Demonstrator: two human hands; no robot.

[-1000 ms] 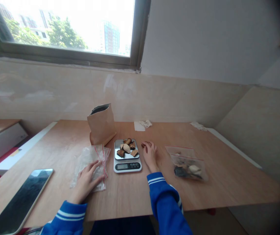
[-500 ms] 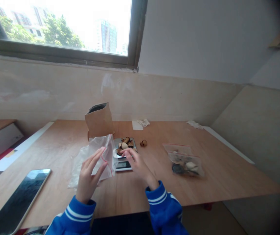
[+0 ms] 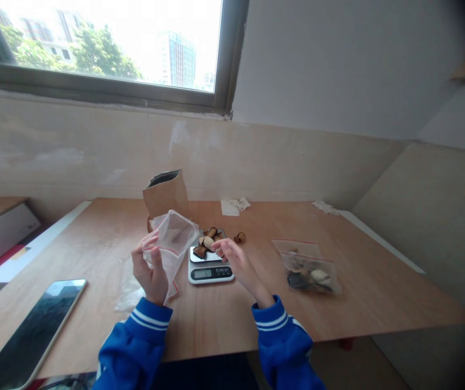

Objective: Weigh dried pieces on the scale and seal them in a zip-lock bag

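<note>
My left hand (image 3: 150, 269) is raised above the wooden table (image 3: 257, 319) and closed on a clear zip bag (image 3: 173, 236) with a red seal strip, its mouth held open toward the right. My right hand (image 3: 234, 261) hovers over the small digital kitchen scale (image 3: 209, 271), fingers loosely apart and reaching toward the brown and pale dried pieces (image 3: 208, 241) lying on the scale's platform. One loose brown piece (image 3: 239, 237) lies on the table just right of the scale.
A brown paper bag (image 3: 166, 196) stands open behind the scale. A filled zip bag (image 3: 309, 273) lies to the right. More clear bags (image 3: 129, 284) lie at the left, a phone (image 3: 33, 330) at the near left, crumpled tissues (image 3: 236, 206) by the wall.
My left hand picked one clear bag off the table and raised it, its mouth now open. My right hand left the loose piece and came over the scale.
</note>
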